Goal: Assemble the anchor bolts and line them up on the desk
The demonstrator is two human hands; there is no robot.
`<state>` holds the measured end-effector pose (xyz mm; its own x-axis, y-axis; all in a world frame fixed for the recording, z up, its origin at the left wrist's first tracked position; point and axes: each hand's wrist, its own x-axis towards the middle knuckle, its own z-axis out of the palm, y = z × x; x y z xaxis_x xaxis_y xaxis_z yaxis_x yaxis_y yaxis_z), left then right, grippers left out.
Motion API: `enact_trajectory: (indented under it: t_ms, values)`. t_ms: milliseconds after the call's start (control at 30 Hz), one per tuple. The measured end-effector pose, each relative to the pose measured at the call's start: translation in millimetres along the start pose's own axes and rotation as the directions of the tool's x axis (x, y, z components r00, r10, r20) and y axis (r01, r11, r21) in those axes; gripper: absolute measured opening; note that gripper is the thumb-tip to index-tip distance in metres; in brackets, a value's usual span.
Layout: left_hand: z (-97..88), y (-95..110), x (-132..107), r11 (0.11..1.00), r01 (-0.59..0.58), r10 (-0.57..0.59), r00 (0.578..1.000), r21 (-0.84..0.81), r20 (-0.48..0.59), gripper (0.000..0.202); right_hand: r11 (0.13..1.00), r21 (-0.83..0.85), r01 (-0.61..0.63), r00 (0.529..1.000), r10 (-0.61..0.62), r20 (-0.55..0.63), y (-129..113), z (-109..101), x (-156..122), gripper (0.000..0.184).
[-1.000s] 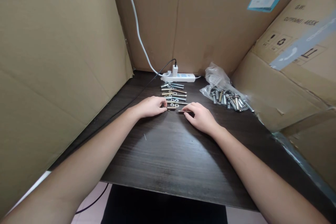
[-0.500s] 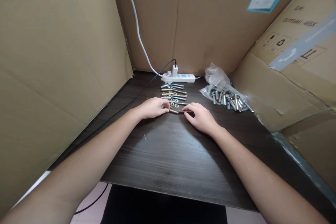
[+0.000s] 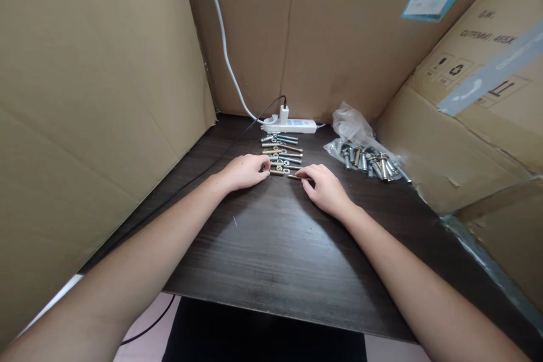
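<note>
My left hand rests on the dark wooden table, its fingertips pinching the left end of a small brass-coloured sleeve. My right hand lies just to the right, fingers curled on a thin dark bolt lying flat. Both pieces sit at the near end of a row of bolts, sleeves and washers laid out toward the back.
A clear plastic bag of metal bolts lies at the right. A white power strip with a plugged adapter and cables sits at the back. Cardboard boxes wall in the table on the left, back and right.
My left hand nudged the brass sleeve slightly up toward the row; the right hand shifted a little with the bolt. The camera barely moved.
</note>
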<state>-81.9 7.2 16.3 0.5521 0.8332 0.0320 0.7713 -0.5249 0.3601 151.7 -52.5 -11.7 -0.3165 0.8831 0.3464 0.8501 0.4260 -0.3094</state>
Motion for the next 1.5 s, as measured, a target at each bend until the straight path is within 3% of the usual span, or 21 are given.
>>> enact_trajectory:
  t_ms: [167,333,467,700,833,933,1067,1233,1500]
  values:
    - [-0.6,6.0,-1.6,0.999,-0.030,0.031,0.999,0.030,-0.031,0.025,0.997,-0.079,-0.025,0.998,0.020,-0.059,-3.6,-3.1,1.1,0.019]
    - [4.8,13.9,-2.2,0.995,-0.070,0.071,0.997,0.064,-0.011,0.018,0.967,-0.201,-0.155,0.987,0.142,-0.077,-7.1,-7.3,-0.8,0.015]
    - [11.3,15.1,-0.4,0.993,-0.068,0.071,0.997,0.094,-0.027,0.017,0.979,-0.147,-0.143,0.990,0.143,-0.012,-8.5,-4.2,-1.2,0.018]
    - [10.3,21.9,-0.9,0.992,-0.038,0.046,0.997,0.122,-0.060,0.016,0.995,-0.017,-0.097,0.994,0.096,-0.051,-6.5,1.2,-1.1,0.020]
    - [11.7,35.9,-7.8,0.978,-0.159,0.168,0.984,0.134,-0.057,0.013,0.994,-0.013,-0.110,0.989,0.109,-0.102,-9.5,-3.2,-1.3,0.019]
    - [18.5,43.7,-11.9,0.944,-0.289,0.288,0.957,0.156,0.032,0.013,0.993,-0.019,-0.118,0.985,0.115,-0.130,-13.6,-6.1,-1.5,0.017]
    - [24.5,41.7,-12.0,0.931,-0.315,0.308,0.949,0.183,0.068,0.015,0.993,-0.028,-0.111,0.984,0.106,-0.145,-13.8,-10.8,-1.9,0.015]
    - [21.0,30.6,-8.5,0.943,-0.312,0.312,0.950,0.113,0.021,0.019,0.986,-0.094,-0.139,0.970,0.116,-0.215,5.2,-31.6,-1.4,0.016]
    - [17.3,27.1,-4.6,0.956,-0.275,0.281,0.958,0.100,-0.050,0.021,0.915,-0.152,-0.375,0.880,0.300,-0.368,65.3,-62.0,-3.8,0.019]
